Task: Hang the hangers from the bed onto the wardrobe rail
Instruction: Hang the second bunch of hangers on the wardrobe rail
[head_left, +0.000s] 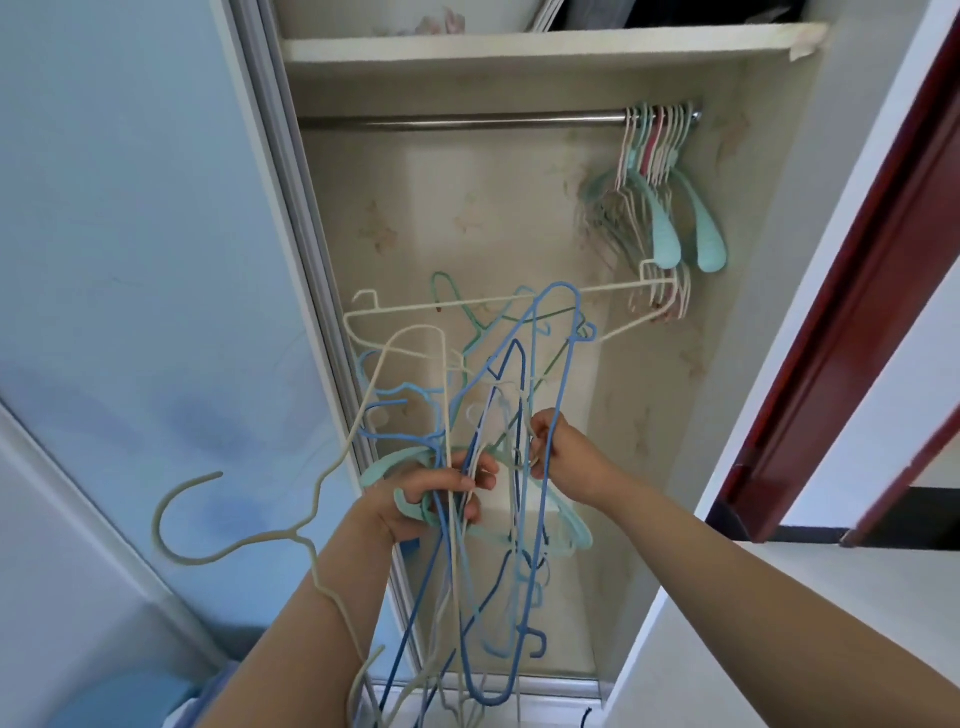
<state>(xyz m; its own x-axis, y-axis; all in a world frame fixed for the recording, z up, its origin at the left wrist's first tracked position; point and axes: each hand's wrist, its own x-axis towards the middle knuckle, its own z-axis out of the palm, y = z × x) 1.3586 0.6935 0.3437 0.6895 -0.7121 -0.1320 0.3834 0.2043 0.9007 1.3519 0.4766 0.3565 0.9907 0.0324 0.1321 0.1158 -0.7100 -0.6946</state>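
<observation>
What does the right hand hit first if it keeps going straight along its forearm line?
Probably the blue hanger that the right hand already grips, then the tangled bundle in the left hand. Depth is unclear.

Tangled hanger bundle (483, 467): lower ends cut off at btm edge, count can't tell. Items on top shelf (519, 47) cropped at top. Hung hangers (660, 171) overlap, number unclear.
</observation>
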